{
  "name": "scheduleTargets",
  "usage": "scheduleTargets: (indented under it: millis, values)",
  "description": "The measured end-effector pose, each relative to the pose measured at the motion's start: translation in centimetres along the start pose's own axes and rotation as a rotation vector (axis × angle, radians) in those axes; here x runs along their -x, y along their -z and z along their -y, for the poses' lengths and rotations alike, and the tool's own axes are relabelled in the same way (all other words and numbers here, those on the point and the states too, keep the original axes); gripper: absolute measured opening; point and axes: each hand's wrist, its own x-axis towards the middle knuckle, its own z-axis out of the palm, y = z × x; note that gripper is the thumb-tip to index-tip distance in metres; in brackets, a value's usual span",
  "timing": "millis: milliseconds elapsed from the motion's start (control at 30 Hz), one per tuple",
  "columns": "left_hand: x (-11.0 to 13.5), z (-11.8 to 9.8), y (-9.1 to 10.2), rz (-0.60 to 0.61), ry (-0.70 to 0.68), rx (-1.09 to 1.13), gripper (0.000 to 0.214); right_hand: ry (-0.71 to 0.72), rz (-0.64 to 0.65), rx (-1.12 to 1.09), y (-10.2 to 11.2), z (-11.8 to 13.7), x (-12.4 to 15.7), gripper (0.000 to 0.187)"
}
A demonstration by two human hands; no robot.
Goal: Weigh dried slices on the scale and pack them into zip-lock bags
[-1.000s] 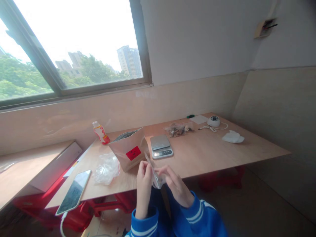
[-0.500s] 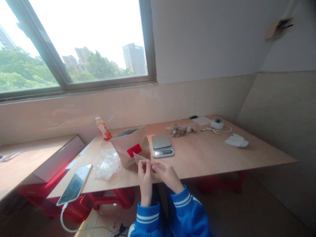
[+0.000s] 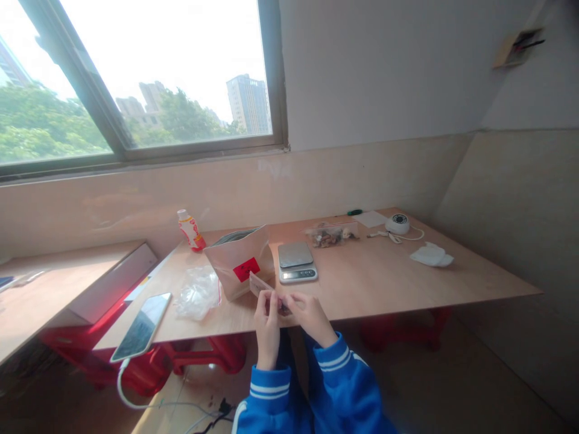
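Observation:
In the head view both hands meet at the near edge of the table, their fingers pinched. My left hand [image 3: 268, 325] grips a small clear plastic bag [image 3: 259, 285], whose corner sticks out up and to the left. My right hand [image 3: 311, 314] is closed on the other side of the same bag. Something dark reddish shows between the fingertips, too small to name. Just behind the hands stands a kraft pouch [image 3: 228, 271] with a red label, its top open. A digital kitchen scale [image 3: 296, 263] lies to its right.
Crumpled plastic bags [image 3: 197, 293] and a phone [image 3: 143, 325] on a cable lie at the left, a drink bottle [image 3: 190, 230] behind them. At the back are a clear bag of dried brown pieces [image 3: 329, 236] and a white round device [image 3: 398, 224]. White tissue [image 3: 431, 255] lies right.
The bag's corner stands up more broadly now, and a dark reddish patch shows between the fingertips. Both hands stay in nearly the same place. The view has shifted slightly.

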Motion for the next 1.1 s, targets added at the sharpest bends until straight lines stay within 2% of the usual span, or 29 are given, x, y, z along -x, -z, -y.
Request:
scheduleTargets:
  millis: [167,367,500,833,933,1000,1100]
  values:
    - [0.4,-0.1,-0.7,-0.030,-0.081,-0.133,0.020,-0.103,-0.175,-0.190,-0.8,-1.2,-0.3,0.029]
    - [1.0,0.6,-1.5,-0.034,-0.131,-0.263,0.016,-0.088,-0.338,-0.104,-1.2,-1.1,-0.3,0.029]
    - [1.1,1.0,-1.3,-0.041,-0.141,-0.301,0.014,-0.110,-0.385,-0.079,-1.7,-0.8,-0.4,0.030]
    - [1.8,0.5,-1.2,-0.204,-0.209,-0.362,0.012,-0.127,-0.440,-0.024,-3.2,0.2,0.0,0.032]
    - [1.7,0.2,-1.2,-0.265,-0.203,-0.363,0.016,-0.105,-0.414,-0.008,-3.1,0.1,-0.1,0.033]
    - [1.1,0.1,-0.8,-0.274,-0.160,-0.330,0.019,-0.056,-0.324,-0.021,-2.7,-0.4,-0.3,0.032]
    - [-0.2,0.1,-0.2,-0.209,-0.063,-0.257,0.025,0.017,-0.173,-0.060,-1.9,-1.4,-0.6,0.026]
